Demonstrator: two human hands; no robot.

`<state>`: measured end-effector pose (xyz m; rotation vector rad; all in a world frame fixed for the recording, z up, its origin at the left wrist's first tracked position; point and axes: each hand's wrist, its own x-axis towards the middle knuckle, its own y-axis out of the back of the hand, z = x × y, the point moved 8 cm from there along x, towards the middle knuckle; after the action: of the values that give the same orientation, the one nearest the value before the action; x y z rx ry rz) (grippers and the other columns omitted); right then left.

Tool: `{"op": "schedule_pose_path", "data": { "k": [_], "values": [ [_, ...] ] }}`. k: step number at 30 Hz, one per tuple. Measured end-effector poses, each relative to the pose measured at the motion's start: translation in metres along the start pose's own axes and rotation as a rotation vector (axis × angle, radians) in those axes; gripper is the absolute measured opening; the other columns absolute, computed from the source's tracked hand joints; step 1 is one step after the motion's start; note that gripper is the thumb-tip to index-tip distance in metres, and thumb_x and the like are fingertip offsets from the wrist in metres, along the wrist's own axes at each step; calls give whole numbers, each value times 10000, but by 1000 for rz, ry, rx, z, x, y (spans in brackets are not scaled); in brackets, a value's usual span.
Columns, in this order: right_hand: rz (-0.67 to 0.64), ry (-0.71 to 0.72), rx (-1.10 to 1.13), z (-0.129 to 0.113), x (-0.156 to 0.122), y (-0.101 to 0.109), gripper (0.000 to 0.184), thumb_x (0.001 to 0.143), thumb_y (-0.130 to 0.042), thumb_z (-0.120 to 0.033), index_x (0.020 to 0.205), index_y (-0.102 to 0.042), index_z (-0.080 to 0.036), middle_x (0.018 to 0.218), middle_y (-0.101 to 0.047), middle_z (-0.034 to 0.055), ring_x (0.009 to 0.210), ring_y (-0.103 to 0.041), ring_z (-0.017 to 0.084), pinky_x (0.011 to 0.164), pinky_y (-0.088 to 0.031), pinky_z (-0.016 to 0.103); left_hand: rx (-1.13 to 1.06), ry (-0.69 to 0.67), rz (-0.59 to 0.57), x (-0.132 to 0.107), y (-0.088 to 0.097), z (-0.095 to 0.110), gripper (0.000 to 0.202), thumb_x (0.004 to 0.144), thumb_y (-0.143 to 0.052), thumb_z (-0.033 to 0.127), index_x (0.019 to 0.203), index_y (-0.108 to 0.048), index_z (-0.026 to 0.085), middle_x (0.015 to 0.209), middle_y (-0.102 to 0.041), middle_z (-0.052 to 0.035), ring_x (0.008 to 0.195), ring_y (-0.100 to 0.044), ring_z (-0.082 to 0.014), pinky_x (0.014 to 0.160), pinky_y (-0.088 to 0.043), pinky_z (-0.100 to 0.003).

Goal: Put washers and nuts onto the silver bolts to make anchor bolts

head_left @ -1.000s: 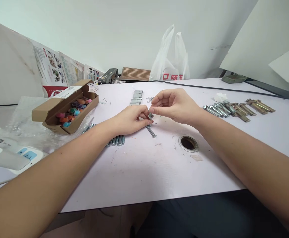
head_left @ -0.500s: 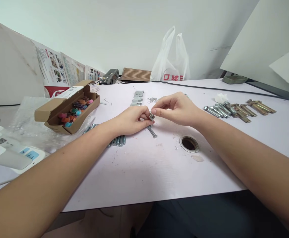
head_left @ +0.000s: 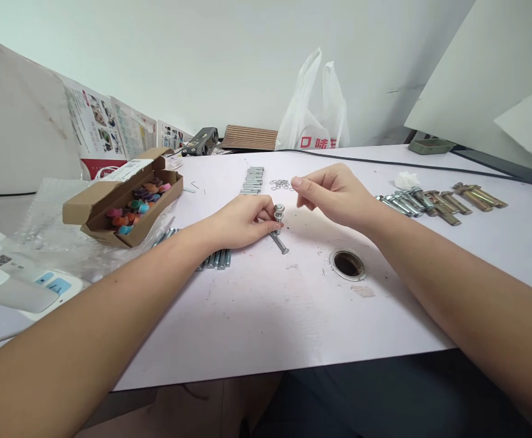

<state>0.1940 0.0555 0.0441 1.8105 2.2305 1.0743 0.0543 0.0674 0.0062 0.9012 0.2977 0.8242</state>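
Observation:
My left hand is closed round a silver metal bolt, held upright between thumb and fingers. A flanged, ring-like piece sits at the top of this bolt. Another silver bolt lies slanted on the table just below the fingertips, its upper end hidden by the hand. Up and to the right, apart from the bolt, hovers my right hand, fingers loosely curled and nothing visible in them. Behind its fingertips is a small heap of metal rings. A row of silver sleeves lies beyond my left hand.
Several silver bolts lie under my left forearm. An open cardboard box of colourful pieces stands left, by a power strip. Silver and brass-coloured bolts lie right. A round hole pierces the table. A plastic bag stands behind.
My right hand has left the top of the upright bolt and moved up and to the right. My left hand stays in place, still holding the bolt.

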Motion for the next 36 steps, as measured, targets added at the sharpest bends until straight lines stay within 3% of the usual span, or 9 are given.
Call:
{"op": "schedule_pose_path", "data": {
  "k": [3,8,13,16,21,24,27,30,36],
  "values": [
    [-83,54,15,-3,0,-7,558,865,-583,-703,649,-659,-194,620,-557,29,593,-490,131,578,-352,286,4,-9,-5,0,0,0,218,872,-608,424,886,-562,212,817,-700,-5,717,-642,-161,613,-454,-286],
    [34,-61,28,10,0,4,702,877,-538,-725,432,-438,-191,451,-377,21,490,-411,125,541,-328,306,-63,16,-26,2,-2,-5,224,855,-637,420,855,-540,218,840,-731,-12,767,-675,-184,657,-483,-302],
    [-35,-25,96,5,0,-3,608,889,-531,-717,581,-570,-195,529,-488,22,558,-486,140,608,-378,300,-78,24,-39,1,-3,-4,216,868,-624,408,844,-520,220,813,-730,-3,740,-670,-177,627,-473,-291],
    [-145,-26,93,5,-1,-14,678,878,-489,-760,513,-510,-189,511,-466,27,585,-525,152,616,-376,299,-45,14,-28,1,-1,-1,201,864,-628,395,846,-540,215,795,-717,4,711,-651,-164,624,-470,-288],
    [-30,-83,131,14,1,5,704,914,-487,-709,432,-410,-202,446,-368,12,471,-364,114,558,-360,315,-78,36,-41,1,-4,-3,212,864,-626,397,834,-518,218,840,-743,-12,779,-681,-184,672,-489,-309],
    [-10,-71,130,14,0,9,644,926,-513,-666,484,-482,-199,449,-357,-3,475,-372,112,566,-375,305,-83,37,-46,1,-5,-5,219,871,-620,408,844,-518,215,855,-746,-17,786,-685,-184,673,-489,-306],
    [-86,-10,118,4,-2,-3,580,946,-482,-668,631,-589,-193,480,-413,-9,532,-458,123,608,-391,284,-42,32,-34,0,-3,-4,235,878,-608,432,856,-527,213,806,-718,-6,720,-658,-167,606,-460,-283],
    [-161,5,83,-1,-4,-14,654,938,-438,-713,565,-529,-182,470,-417,3,536,-467,119,590,-365,275,-14,22,-29,0,-2,-2,224,880,-605,421,857,-544,207,806,-705,-3,705,-640,-152,601,-452,-271],
    [18,-47,134,8,-1,11,733,938,-433,-711,420,-412,-194,424,-342,10,449,-309,97,486,-245,292,-46,57,-63,-1,-6,-2,223,887,-600,419,863,-524,210,850,-737,-8,752,-671,-162,625,-463,-273]
  ]
}}
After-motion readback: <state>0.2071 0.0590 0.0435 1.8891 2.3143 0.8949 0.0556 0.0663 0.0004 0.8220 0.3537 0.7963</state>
